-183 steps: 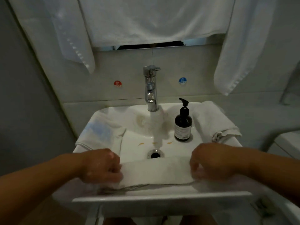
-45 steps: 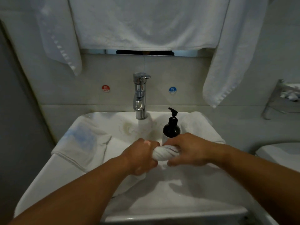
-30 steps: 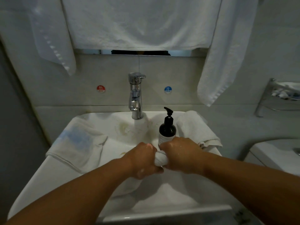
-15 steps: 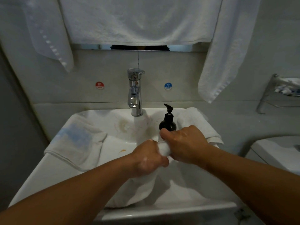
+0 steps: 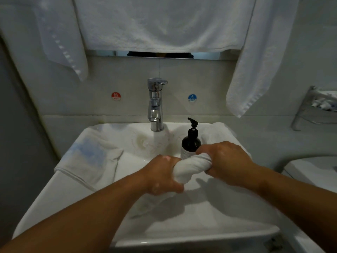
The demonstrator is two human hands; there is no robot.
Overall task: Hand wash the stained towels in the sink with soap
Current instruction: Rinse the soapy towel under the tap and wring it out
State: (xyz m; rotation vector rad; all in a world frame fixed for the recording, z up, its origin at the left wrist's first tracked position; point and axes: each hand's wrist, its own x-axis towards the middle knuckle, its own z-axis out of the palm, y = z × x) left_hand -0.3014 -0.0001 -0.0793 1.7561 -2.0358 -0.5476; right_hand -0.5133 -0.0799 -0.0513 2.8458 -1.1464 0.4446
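Over the white sink point(image 5: 54, 201) both my hands grip a bunched white towel point(image 5: 189, 167). My left hand point(image 5: 160, 175) holds its lower left end, and the cloth hangs down below that fist into the basin. My right hand point(image 5: 226, 159) grips the upper right end. The towel between them is wrung into a tight roll. A dark soap pump bottle point(image 5: 191, 141) stands on the rim just behind my hands. Water runs from the chrome tap point(image 5: 155, 105). A towel with a blue stain point(image 5: 89, 159) lies on the sink's left rim.
Another white towel point(image 5: 217, 132) lies on the sink's right rim behind my right hand. White towels point(image 5: 164, 22) hang over the mirror edge above. A metal wall rack point(image 5: 315, 106) is at the right. A toilet tank lid point(image 5: 313, 170) sits at lower right.
The towel lay flat across the sink's front edge; now it is bunched and wrung between my hands. In the last half second my hands drew slightly apart, showing more of the rolled cloth.
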